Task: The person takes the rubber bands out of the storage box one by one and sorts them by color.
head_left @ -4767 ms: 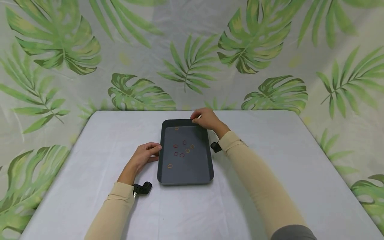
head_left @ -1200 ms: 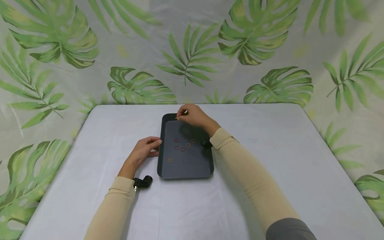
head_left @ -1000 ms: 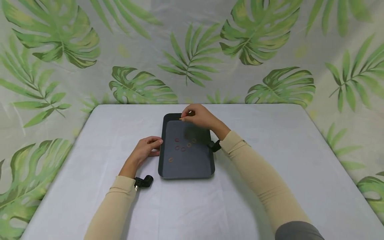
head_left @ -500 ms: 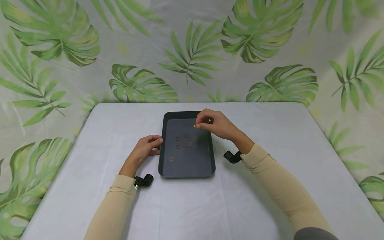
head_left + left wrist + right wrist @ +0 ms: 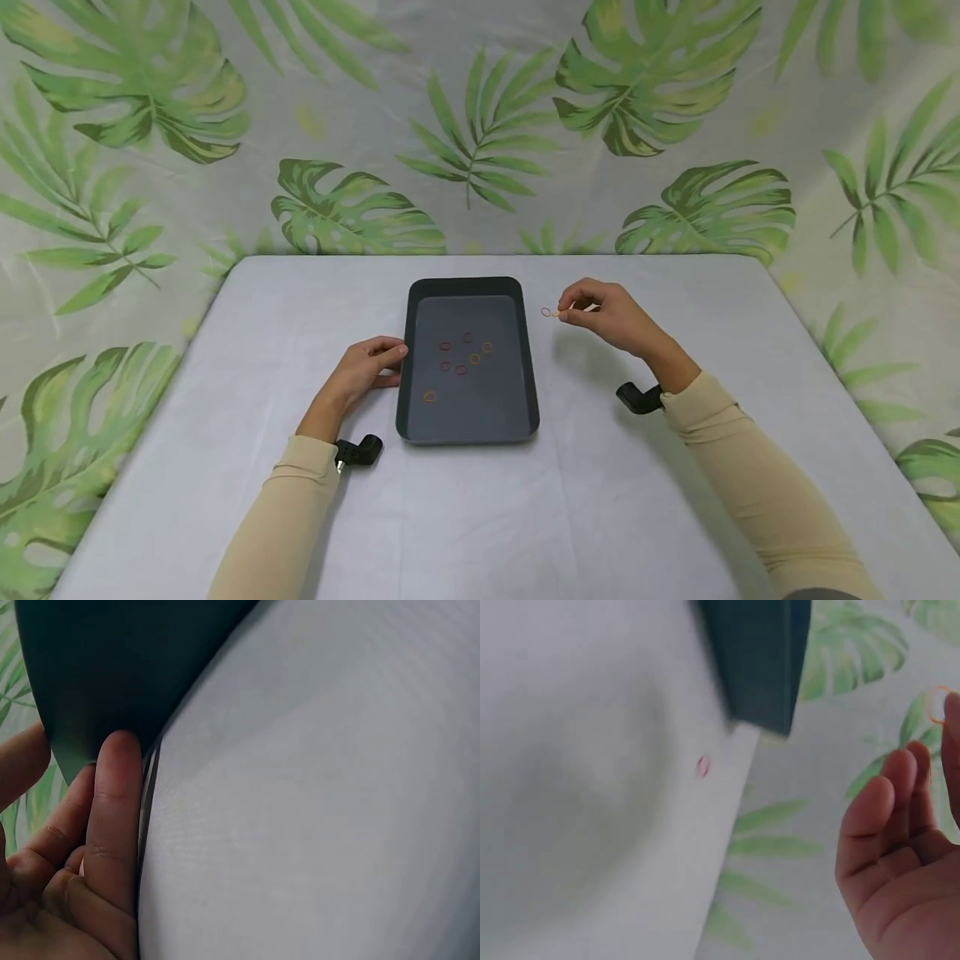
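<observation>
A dark grey baking pan (image 5: pixel 468 421) lies on the white table with several small red and yellow-orange rubber bands, one of them a yellow-orange band (image 5: pixel 429 397) near the front left corner. My left hand (image 5: pixel 365 369) holds the pan's left side; its fingers (image 5: pixel 114 810) lie against the outer wall in the left wrist view. Beyond the pan's right side, my right hand (image 5: pixel 611 317) pinches an orange rubber band (image 5: pixel 935 705) between thumb and fingertips, above the table. Near those fingertips a red rubber band (image 5: pixel 546 312) lies on the table, also seen in the right wrist view.
The white-covered table (image 5: pixel 285 333) reaches back to a leaf-patterned cloth (image 5: pixel 480 125). In the right wrist view the dark pan wall (image 5: pixel 761 667) rises close to the table edge. A black wrist camera (image 5: pixel 637 398) sits on the right wrist, another on the left.
My right hand takes the orange band from the pan's far left corner, lifts it, and carries it right, past the pan's right rim. My left hand stays at the left side.
</observation>
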`<state>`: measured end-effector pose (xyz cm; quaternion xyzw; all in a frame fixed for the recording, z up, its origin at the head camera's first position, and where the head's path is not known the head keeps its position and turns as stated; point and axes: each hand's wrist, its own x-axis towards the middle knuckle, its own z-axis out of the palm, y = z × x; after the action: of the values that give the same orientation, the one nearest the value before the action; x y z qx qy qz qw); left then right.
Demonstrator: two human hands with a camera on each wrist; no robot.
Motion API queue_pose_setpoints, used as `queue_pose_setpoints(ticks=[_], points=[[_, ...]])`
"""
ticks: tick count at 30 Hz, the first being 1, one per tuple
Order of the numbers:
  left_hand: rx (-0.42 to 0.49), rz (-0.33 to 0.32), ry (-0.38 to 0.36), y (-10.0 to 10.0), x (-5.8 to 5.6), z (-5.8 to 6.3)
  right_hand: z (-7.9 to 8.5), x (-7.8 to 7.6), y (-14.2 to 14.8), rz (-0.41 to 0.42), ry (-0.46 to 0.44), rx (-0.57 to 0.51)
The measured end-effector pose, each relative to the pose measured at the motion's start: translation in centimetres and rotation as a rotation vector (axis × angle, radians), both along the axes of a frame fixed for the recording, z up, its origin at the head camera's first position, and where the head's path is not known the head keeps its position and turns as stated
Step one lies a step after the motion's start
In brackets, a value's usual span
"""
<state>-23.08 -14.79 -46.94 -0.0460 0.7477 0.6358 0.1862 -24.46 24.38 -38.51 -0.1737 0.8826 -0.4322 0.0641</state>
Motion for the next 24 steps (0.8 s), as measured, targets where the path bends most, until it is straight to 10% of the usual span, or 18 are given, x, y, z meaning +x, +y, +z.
queue_pose_setpoints(ticks=[24], points=[[0.002,-0.007,-0.004,0.0,0.1,0.3,-4.7,-2.6,-0.9,-0.016,0.008,0.266]])
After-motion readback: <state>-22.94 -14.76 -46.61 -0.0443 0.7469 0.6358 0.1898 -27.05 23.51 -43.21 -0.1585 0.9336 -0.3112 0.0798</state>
